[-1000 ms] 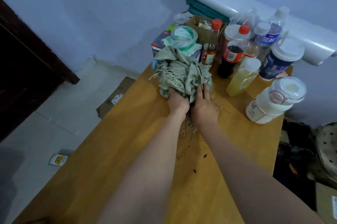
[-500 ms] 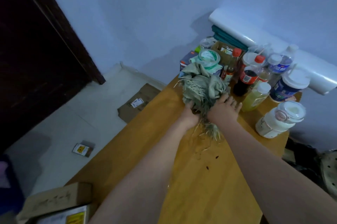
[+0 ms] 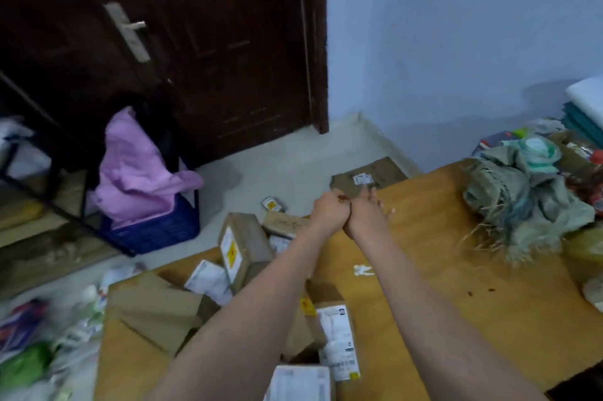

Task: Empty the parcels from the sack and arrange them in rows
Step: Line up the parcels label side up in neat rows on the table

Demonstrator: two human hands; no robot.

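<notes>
The crumpled grey-green sack [image 3: 518, 204] lies on the wooden table [image 3: 456, 286] at the right, frayed threads hanging from it, and neither hand touches it. Several parcels are heaped on the table's left part: an upright cardboard box with a yellow label [image 3: 243, 250], a flat brown box [image 3: 153, 312], a white-labelled parcel [image 3: 337, 342] and a white one at the bottom edge [image 3: 300, 382]. My left hand [image 3: 329, 213] is curled into a fist and holds nothing I can see. It presses against my right hand [image 3: 367, 216], whose fingers point up, loosely spread.
A dark door [image 3: 195, 41] stands behind. On the floor are a blue basket with pink cloth [image 3: 150, 227], a flattened cardboard piece [image 3: 368, 177], a small yellow-labelled pack [image 3: 272, 204] and plastic bags [image 3: 39, 351]. Jars and packets [image 3: 580, 152] crowd the table's far right.
Both hands have let go of the sack and drawn back to the left, meeting above the table's edge. The view has swung left, bringing the parcel heap and the door into sight.
</notes>
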